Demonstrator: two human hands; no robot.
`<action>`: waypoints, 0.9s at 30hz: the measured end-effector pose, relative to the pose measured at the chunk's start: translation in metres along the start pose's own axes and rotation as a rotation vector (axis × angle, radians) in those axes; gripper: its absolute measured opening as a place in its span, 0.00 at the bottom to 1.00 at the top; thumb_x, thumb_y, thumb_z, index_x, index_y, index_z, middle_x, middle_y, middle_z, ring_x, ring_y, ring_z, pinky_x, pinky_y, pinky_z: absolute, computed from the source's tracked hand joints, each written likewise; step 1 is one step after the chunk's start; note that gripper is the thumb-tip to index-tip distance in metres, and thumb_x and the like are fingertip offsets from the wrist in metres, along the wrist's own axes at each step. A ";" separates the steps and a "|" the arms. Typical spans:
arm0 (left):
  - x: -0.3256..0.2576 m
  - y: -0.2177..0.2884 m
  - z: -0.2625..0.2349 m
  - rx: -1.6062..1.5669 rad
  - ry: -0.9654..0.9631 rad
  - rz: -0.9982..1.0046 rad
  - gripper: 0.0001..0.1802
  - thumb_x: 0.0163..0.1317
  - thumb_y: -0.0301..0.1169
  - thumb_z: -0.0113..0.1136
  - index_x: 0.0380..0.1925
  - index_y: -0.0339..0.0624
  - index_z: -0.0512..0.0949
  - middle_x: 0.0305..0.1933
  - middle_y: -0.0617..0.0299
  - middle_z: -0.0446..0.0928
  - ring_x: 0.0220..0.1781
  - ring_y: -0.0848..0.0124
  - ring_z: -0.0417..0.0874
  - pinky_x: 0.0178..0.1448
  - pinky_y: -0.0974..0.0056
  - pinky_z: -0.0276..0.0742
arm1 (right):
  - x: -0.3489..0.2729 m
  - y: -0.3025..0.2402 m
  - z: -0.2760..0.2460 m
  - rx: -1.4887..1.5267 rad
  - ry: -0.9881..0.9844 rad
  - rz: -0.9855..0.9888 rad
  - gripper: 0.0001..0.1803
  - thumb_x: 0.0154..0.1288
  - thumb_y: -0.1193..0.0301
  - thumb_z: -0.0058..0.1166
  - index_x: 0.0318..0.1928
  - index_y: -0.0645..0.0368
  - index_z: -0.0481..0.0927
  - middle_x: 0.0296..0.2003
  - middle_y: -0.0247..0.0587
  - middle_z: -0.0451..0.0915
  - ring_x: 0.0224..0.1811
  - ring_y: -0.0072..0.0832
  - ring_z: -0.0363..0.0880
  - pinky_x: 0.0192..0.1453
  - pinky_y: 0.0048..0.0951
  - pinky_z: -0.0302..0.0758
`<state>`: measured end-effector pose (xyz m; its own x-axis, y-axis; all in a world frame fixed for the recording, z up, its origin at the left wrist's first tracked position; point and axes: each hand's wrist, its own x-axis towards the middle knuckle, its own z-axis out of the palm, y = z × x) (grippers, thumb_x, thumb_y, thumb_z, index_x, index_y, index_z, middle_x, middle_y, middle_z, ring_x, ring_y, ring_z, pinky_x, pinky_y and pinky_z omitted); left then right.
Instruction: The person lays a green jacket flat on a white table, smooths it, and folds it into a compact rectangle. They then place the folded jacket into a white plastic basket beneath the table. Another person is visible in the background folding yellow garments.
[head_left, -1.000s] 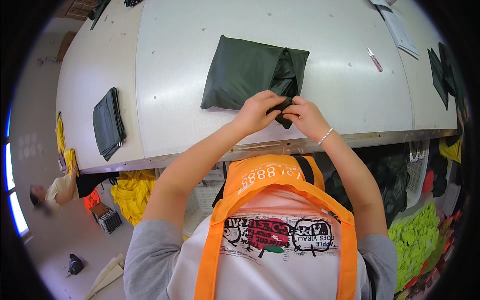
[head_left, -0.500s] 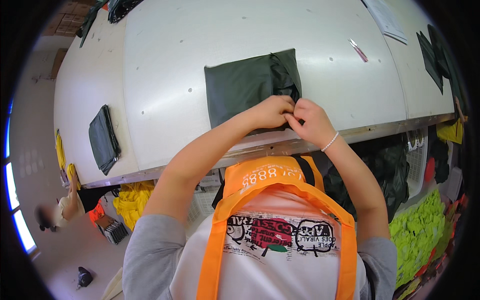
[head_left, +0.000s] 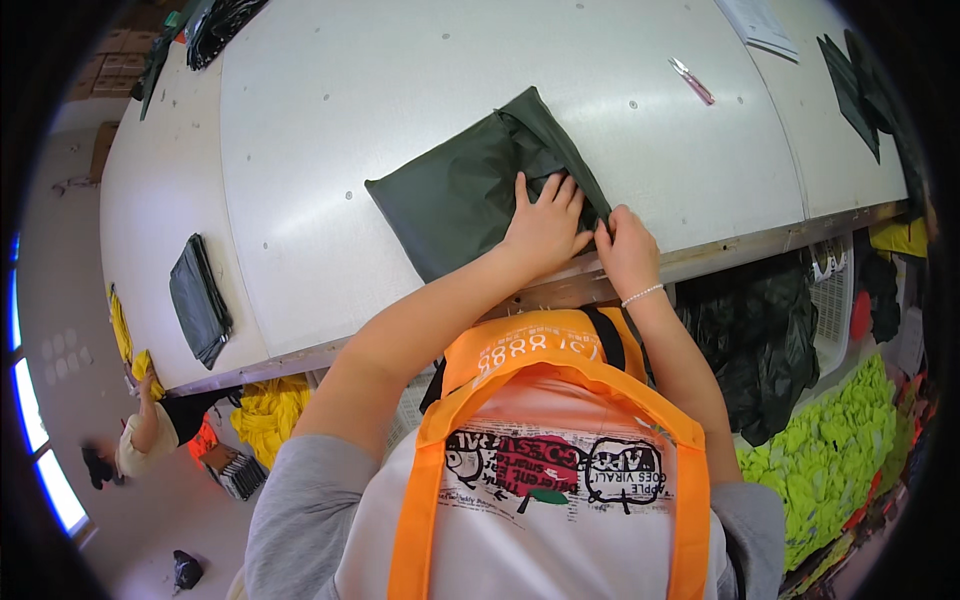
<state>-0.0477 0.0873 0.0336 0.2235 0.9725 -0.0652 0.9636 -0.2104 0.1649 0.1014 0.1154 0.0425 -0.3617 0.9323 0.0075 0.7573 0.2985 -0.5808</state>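
A dark green folded fabric piece [head_left: 450, 190] lies tilted on the white table, close to its front edge. My left hand [head_left: 545, 222] presses on it with fingers spread, the fingertips at the opening by its right-hand flap. At the near right corner, my right hand [head_left: 628, 252] pinches the edge of the flap between thumb and fingers. A beaded bracelet circles my right wrist. What lies inside the fold is hidden.
Pink-handled thread snips [head_left: 692, 82] lie at the far right, near papers [head_left: 757, 28]. A dark folded stack [head_left: 200, 300] sits at the left. Below the table's edge are dark fabric [head_left: 750, 350] and lime-green fabric [head_left: 830, 460]. Another person [head_left: 150, 430] is at the far left.
The fabric piece has turned anticlockwise on the table. My left hand has gone from pinching beside the right hand to lying spread on the fabric. My right hand has moved slightly nearer.
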 end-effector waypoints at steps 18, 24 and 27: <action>0.018 -0.037 -0.008 0.009 0.143 -0.049 0.31 0.60 0.45 0.50 0.59 0.35 0.67 0.68 0.46 0.60 0.74 0.54 0.51 0.72 0.40 0.42 | 0.049 -0.020 0.017 -0.180 0.009 -0.238 0.18 0.57 0.74 0.48 0.49 0.62 0.74 0.32 0.48 0.77 0.33 0.44 0.79 0.36 0.40 0.77; 0.029 -0.045 0.007 -0.002 0.100 -0.118 0.29 0.57 0.41 0.53 0.56 0.34 0.71 0.67 0.43 0.60 0.74 0.50 0.49 0.71 0.37 0.43 | 0.058 -0.033 0.013 -0.237 -0.173 -0.341 0.16 0.58 0.75 0.47 0.47 0.65 0.77 0.33 0.46 0.77 0.34 0.40 0.79 0.37 0.38 0.77; 0.023 -0.090 -0.017 -0.703 0.046 -0.034 0.32 0.50 0.34 0.66 0.57 0.43 0.71 0.66 0.50 0.64 0.72 0.54 0.57 0.70 0.40 0.50 | 0.064 -0.030 0.010 -0.208 -0.091 -0.366 0.17 0.58 0.75 0.47 0.49 0.66 0.75 0.35 0.47 0.76 0.35 0.40 0.79 0.37 0.39 0.77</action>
<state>-0.1319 0.1300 0.0337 0.1735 0.9839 -0.0425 0.6432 -0.0806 0.7615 0.0504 0.1643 0.0523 -0.6663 0.7383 0.1048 0.6604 0.6495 -0.3769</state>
